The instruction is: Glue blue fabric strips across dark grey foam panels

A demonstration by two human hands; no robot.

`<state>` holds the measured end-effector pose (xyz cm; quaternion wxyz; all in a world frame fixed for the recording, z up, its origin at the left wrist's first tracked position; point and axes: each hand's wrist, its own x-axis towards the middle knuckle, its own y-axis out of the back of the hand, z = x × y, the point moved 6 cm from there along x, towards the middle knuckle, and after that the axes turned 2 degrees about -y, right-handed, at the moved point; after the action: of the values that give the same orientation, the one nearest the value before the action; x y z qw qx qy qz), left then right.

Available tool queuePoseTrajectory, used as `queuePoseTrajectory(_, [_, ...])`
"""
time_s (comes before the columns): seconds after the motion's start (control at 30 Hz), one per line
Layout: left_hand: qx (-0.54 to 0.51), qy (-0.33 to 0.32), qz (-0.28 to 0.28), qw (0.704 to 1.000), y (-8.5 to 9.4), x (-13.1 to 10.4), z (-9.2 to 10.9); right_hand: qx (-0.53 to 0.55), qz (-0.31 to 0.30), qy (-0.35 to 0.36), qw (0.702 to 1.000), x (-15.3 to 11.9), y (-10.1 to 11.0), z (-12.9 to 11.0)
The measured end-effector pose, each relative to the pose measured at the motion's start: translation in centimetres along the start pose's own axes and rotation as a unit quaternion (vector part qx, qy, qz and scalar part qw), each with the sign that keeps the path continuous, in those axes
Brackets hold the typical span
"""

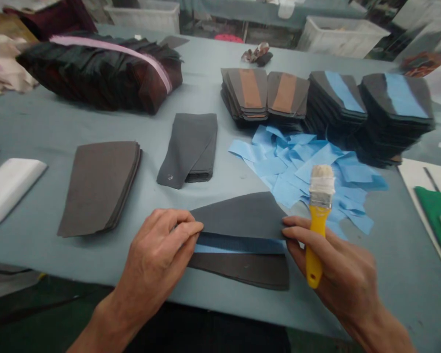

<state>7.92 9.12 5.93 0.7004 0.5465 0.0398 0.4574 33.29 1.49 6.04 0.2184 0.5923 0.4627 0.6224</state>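
Note:
A dark grey fabric panel (242, 214) is pinched at its left end by my left hand (161, 245), fingers closed. At its right corner, my right hand (338, 267) pinches the same panel between thumb and fingers. A yellow-handled paintbrush (318, 225) is also held in my right hand, bristles upward and coated whitish. Below the panel's near edge a blue strip (238, 246) shows, lying on a darker panel (250, 269) on the table. Loose blue strips (290, 162) are heaped just beyond my right hand.
Stacked panels with brown strips (252, 88) and with blue strips (397, 98) stand at the back right. Two grey stacks, a brown-grey one (99, 184) and a darker one (194, 142), lie on the left and centre. A tied dark bundle (106, 73) sits behind; a white block (12, 189) lies far left.

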Motion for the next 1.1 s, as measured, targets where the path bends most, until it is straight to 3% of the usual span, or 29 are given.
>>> queuePoseTrajectory(0.5, [0.059,-0.017,-0.049,0.997,-0.2,-3.3,1.0,0.035,-0.038,-0.034,0.998,-3.9,1.3,-2.1])
queuePoseTrajectory(0.67, [0.070,-0.026,-0.075,0.994,-0.6,-4.5,0.8,0.043,-0.057,-0.049,0.996,-5.0,0.7,-2.5])
queuePoseTrajectory(1.1, [0.081,-0.020,-0.095,0.992,-0.8,-4.7,1.2,0.044,-0.082,-0.034,0.995,-5.5,0.6,-3.5])
